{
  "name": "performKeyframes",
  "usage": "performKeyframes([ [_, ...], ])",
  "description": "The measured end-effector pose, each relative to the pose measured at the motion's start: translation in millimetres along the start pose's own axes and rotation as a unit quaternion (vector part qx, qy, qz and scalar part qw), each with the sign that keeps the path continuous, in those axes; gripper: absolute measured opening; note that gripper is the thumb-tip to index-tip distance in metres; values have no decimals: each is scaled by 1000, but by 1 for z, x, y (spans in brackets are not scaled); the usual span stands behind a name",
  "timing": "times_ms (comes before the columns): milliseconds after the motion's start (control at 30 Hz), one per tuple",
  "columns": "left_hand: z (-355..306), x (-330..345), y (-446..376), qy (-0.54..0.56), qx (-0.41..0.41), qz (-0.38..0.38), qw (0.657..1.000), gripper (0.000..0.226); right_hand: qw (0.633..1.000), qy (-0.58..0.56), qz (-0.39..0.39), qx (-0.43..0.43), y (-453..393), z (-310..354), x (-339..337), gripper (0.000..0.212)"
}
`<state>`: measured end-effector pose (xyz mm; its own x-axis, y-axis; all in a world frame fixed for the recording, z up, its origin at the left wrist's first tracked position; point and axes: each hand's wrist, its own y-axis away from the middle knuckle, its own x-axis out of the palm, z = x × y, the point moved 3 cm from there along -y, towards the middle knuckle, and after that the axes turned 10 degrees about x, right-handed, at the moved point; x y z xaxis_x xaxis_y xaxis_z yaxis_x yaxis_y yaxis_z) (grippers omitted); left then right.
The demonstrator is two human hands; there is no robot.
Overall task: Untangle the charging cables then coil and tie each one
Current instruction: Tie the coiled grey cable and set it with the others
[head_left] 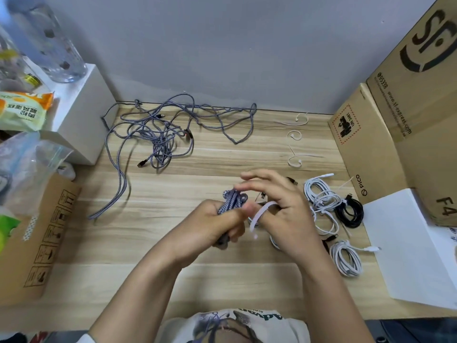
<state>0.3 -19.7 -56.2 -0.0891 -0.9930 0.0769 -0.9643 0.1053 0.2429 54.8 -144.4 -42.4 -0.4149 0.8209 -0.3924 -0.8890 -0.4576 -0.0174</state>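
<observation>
The left hand clenches a coiled grey cable, hiding its lower half. Just beside that grip, the right hand pinches a white tie; its fingertips blur.

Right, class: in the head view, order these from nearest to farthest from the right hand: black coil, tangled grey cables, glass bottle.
From the right hand:
1. Black coil, just to its right.
2. Tangled grey cables, back left on the table.
3. Glass bottle, far back-left corner.
</observation>
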Motion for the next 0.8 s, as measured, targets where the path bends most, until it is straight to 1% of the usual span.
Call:
performKeyframes([
  [67, -3, 2, 4, 20, 3, 77, 997, 44, 998, 7, 67, 10, -1, -2, 3, 40],
  [100, -5, 1, 6, 40, 1, 105, 994, 41, 995, 6, 100, 21, 0, -3, 4, 54],
  [133, -7, 0, 8, 58, -3, 124, 991, 36, 991, -1, 129, 31, 1, -4, 6, 66],
  [167, -8, -2, 10, 77, -10, 134, 988, 33, 988, -12, 149, 40, 2, -5, 8, 73],
  [200, -9, -4, 11, 97, -18, 135, 986, 34, 987, -28, 155, 43, 3, -5, 11, 74],
  [233, -9, -6, 10, 115, -26, 128, 985, 35, 988, -41, 145, 42, 5, -4, 13, 69],
  [333, -10, -6, 8, 145, -21, 104, 984, 34, 991, -97, 82, 52, 8, -5, 18, 51],
  [400, -11, -3, 7, 165, 3, 94, 982, 40, 982, -161, 52, 80, 8, -7, 18, 49],
  [467, -12, 1, 6, 183, 29, 80, 979, 47, 974, -207, 39, 84, 8, -5, 17, 49],
  [533, -12, 5, 4, 174, 56, 50, 982, 44, 963, -257, 40, 76, 8, 0, 14, 48],
  [600, -13, 7, 2, 152, 79, 16, 985, 33, 954, -287, 42, 70, 7, 3, 12, 52],
  [667, -13, 9, 1, 140, 89, 2, 986, 30, 956, -281, 51, 74, 7, 2, 10, 55],
  [800, -6, 7, 2, 120, 68, -1, 990, 30, 952, -269, 97, 111, 7, -5, 11, 58],
])
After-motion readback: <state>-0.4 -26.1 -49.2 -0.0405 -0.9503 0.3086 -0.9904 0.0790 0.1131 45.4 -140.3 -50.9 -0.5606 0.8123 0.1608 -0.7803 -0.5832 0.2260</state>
